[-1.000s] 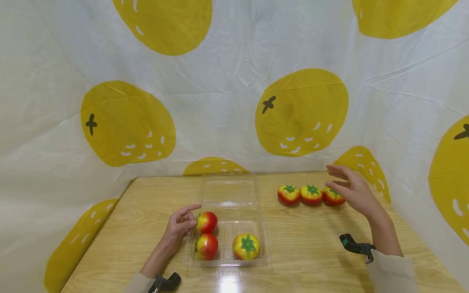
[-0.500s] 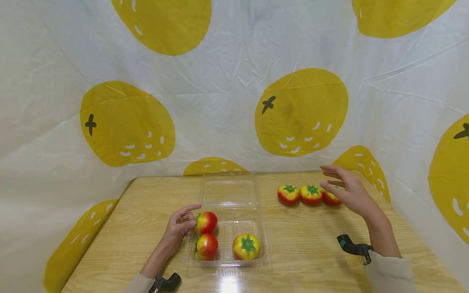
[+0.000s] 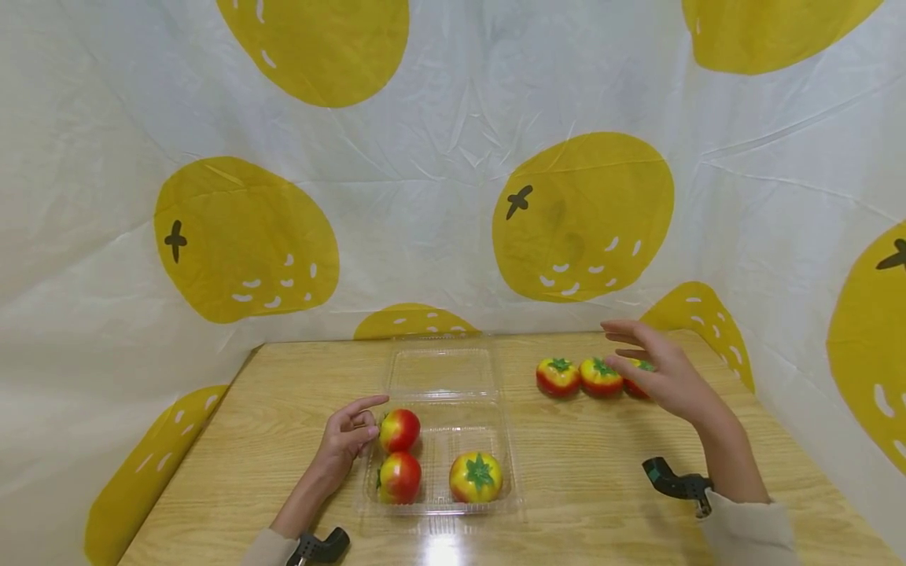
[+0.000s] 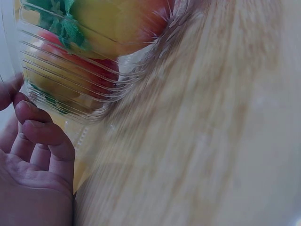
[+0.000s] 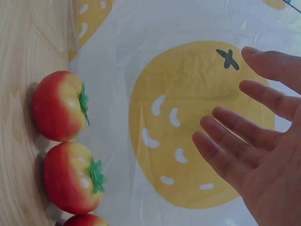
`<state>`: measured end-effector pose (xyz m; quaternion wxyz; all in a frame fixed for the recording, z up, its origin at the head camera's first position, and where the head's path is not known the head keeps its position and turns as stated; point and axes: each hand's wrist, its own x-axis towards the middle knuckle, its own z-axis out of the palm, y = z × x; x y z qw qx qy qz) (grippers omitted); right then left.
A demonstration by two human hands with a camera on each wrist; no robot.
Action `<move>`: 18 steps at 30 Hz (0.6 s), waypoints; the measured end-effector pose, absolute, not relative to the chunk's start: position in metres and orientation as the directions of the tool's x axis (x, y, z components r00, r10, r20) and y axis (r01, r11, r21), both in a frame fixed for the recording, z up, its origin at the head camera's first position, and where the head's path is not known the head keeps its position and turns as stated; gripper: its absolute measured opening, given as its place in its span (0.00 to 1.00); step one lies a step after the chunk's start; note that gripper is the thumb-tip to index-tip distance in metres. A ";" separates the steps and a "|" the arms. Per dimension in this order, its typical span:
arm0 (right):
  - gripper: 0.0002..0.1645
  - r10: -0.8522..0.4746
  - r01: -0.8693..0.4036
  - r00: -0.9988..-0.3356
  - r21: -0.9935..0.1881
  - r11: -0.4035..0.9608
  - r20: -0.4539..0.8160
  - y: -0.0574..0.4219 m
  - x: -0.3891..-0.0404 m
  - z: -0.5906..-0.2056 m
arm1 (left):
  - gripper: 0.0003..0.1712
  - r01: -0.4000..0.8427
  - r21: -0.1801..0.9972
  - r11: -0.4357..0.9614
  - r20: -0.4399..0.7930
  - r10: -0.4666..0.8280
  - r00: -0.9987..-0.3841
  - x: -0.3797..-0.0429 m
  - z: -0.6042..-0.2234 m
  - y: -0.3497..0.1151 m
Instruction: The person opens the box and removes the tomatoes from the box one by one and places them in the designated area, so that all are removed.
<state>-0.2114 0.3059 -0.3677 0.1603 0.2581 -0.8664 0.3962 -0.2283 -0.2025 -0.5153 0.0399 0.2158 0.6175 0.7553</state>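
A hinged clear plastic container [image 3: 440, 409] lies with its lid folded back on the table. Its base holds three red-and-yellow toy tomatoes: one at the back left [image 3: 399, 430], one at the front left [image 3: 399, 477] and one at the front right [image 3: 476, 476]. My left hand [image 3: 343, 436] pinches the container's left rim between thumb and curled fingers; the left wrist view shows fingertips [image 4: 33, 110] at the ribbed wall. My right hand [image 3: 658, 373] hovers over a row of three more tomatoes, its fingers spread and holding nothing. It partly covers the rightmost tomato [image 3: 637, 385].
The row's other tomatoes, the left one [image 3: 557, 379] and the middle one [image 3: 602, 384], stand right of the container with green leaves up. A white cloth [image 3: 425, 236] printed with yellow fruit hangs behind the wooden table [image 3: 566, 479] and along its sides.
My right hand has moved left above the row, from the rightmost tomato toward the middle one. My left hand, the container and the tomatoes have stayed in place.
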 end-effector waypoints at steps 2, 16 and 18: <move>0.30 -0.330 -0.578 -0.813 -0.600 0.552 0.480 0.303 -0.210 -0.366 | 0.30 0.208 0.949 -0.236 0.279 0.327 -0.903 -0.229 -0.516 -0.203; 0.31 -0.385 -0.571 -0.821 -0.579 0.582 0.422 0.274 -0.206 -0.365 | 0.30 0.218 0.951 -0.218 0.282 0.328 -0.902 -0.229 -0.516 -0.203; 0.31 -0.401 -0.586 -0.810 -0.564 0.582 0.428 0.270 -0.205 -0.365 | 0.30 0.222 0.950 -0.217 0.286 0.330 -0.900 -0.229 -0.517 -0.203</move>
